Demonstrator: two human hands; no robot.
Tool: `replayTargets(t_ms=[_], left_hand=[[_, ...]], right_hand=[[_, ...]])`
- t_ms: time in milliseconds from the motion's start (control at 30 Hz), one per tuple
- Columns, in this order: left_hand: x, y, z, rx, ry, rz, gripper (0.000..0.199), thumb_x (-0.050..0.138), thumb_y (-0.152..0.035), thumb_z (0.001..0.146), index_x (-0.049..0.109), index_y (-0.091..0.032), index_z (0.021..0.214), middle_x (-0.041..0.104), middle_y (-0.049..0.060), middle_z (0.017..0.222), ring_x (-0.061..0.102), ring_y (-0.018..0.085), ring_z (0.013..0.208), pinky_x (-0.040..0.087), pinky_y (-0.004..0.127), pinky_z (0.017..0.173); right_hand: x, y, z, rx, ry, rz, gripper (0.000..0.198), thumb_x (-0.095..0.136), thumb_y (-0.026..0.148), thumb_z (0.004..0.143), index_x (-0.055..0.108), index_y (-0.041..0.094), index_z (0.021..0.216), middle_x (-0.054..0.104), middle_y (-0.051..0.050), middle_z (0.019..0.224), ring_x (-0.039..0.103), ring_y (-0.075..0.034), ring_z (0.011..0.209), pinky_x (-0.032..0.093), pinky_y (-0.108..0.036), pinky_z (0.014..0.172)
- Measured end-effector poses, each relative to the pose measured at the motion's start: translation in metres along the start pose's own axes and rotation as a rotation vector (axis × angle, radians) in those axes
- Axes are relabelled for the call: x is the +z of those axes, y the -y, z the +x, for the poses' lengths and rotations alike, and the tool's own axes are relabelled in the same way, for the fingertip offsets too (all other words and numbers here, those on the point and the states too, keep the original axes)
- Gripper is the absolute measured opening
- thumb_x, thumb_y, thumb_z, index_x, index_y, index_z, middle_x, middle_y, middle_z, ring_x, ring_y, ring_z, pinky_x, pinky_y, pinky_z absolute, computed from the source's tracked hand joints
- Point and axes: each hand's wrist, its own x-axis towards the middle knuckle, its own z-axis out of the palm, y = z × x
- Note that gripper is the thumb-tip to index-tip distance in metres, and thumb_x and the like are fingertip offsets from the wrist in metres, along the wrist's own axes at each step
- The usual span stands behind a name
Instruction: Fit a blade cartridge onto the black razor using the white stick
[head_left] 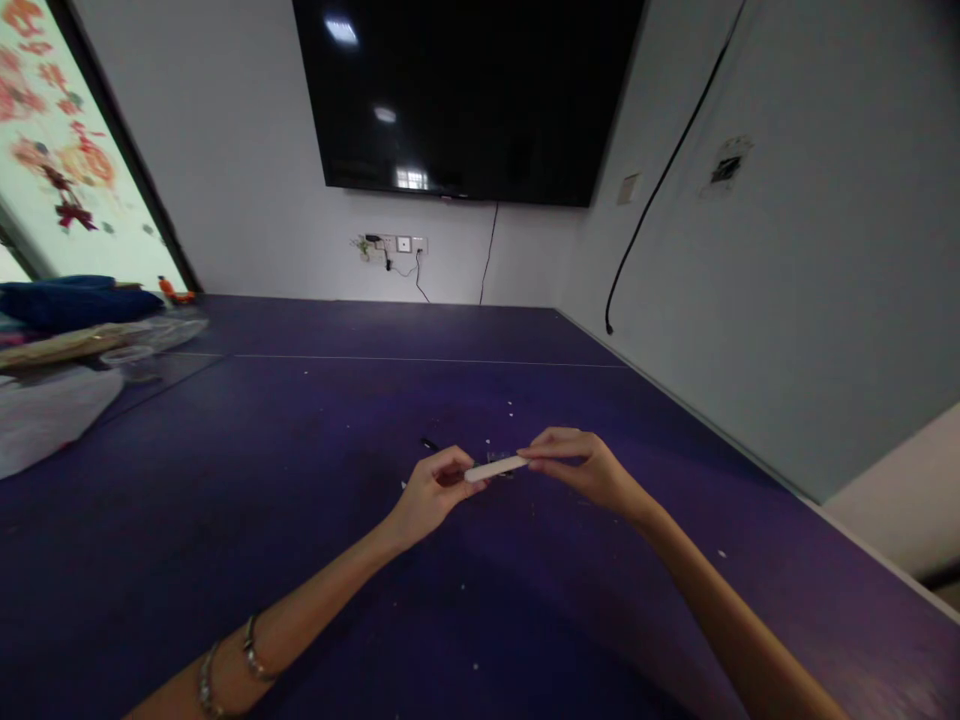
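Between my two hands is a thin white flat piece (496, 468), seen nearly edge-on; its kind does not show. My left hand (436, 490) pinches its left end between thumb and fingers. At the other end, my right hand (583, 467) grips it with thumb and fingertips. The piece is raised over the purple tabletop (315, 560) and tilts up slightly to the right. Just behind my left hand lies a slim black object (430, 444), partly covered. Some small dark and clear bits (504, 460) lie behind the white piece, too small to name.
Tiny white scraps (511, 404) are scattered over the surface. At the left sit a dark blue cloth bundle (82, 303), a clear plastic container (131, 362) and a white sheet or bag (52, 415). A black cable (667, 170) hangs along the right wall. A television (472, 100) hangs ahead.
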Motion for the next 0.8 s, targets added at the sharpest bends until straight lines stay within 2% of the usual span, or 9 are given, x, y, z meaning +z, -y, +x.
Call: replayTargets(t_ms=[133,300,433,533,633,733,800], left_hand=[[0.001,0.0,0.0,-0.017,0.011,-0.033,0.016,0.069,-0.022,0.067,0.055,-0.015,0.068,0.066,0.002,0.073,0.059,0.013,0.07,0.043,0.026,0.067],[0.001,-0.002,-0.001,-0.017,0.006,0.038,0.015,0.068,-0.023,0.068,0.056,-0.014,0.07,0.065,0.002,0.071,0.059,0.013,0.068,0.043,0.027,0.066],[0.002,-0.002,-0.002,-0.014,0.015,0.0,0.017,0.069,-0.025,0.067,0.055,-0.015,0.07,0.066,0.002,0.074,0.061,0.014,0.071,0.045,0.028,0.068],[0.001,-0.004,-0.003,-0.011,0.031,-0.005,0.017,0.069,-0.025,0.069,0.056,-0.015,0.073,0.067,0.004,0.076,0.061,0.014,0.071,0.047,0.028,0.067],[0.001,-0.006,-0.004,-0.007,0.038,-0.04,0.018,0.064,-0.029,0.074,0.053,-0.016,0.08,0.067,0.005,0.078,0.059,0.012,0.06,0.044,0.023,0.052],[0.001,-0.006,-0.005,-0.01,-0.002,-0.104,0.019,0.057,-0.032,0.08,0.047,-0.017,0.086,0.067,0.004,0.076,0.05,0.007,0.043,0.036,0.019,0.04],[0.002,-0.004,-0.006,-0.02,-0.058,-0.097,0.019,0.055,-0.033,0.081,0.045,-0.018,0.086,0.064,-0.001,0.063,0.04,0.004,0.034,0.028,0.017,0.035]], right_hand=[[0.0,0.0,0.001,0.005,-0.049,-0.041,0.02,0.06,0.029,0.081,0.07,0.026,0.098,0.069,-0.005,0.087,0.062,-0.016,0.08,0.048,-0.029,0.072],[0.002,0.005,0.002,-0.032,-0.003,-0.079,0.02,0.06,0.03,0.081,0.07,0.026,0.098,0.069,-0.005,0.084,0.061,-0.015,0.078,0.048,-0.029,0.072],[0.001,-0.002,0.001,0.005,-0.052,-0.096,0.021,0.059,0.031,0.082,0.071,0.026,0.097,0.069,-0.005,0.086,0.062,-0.017,0.079,0.048,-0.031,0.072],[-0.001,-0.013,-0.001,0.073,-0.134,-0.092,0.021,0.059,0.033,0.081,0.071,0.024,0.096,0.069,-0.006,0.088,0.061,-0.019,0.083,0.047,-0.033,0.075],[0.0,-0.021,-0.001,0.179,-0.245,-0.027,0.025,0.061,0.033,0.078,0.07,0.022,0.099,0.068,-0.006,0.087,0.06,-0.018,0.081,0.047,-0.032,0.073],[0.009,-0.024,0.0,0.313,-0.317,0.151,0.034,0.065,0.035,0.073,0.068,0.018,0.101,0.063,-0.002,0.07,0.055,-0.012,0.059,0.045,-0.026,0.056],[0.021,-0.022,0.002,0.422,-0.355,0.337,0.036,0.064,0.037,0.072,0.066,0.016,0.101,0.057,0.002,0.063,0.046,-0.008,0.048,0.038,-0.021,0.044]])
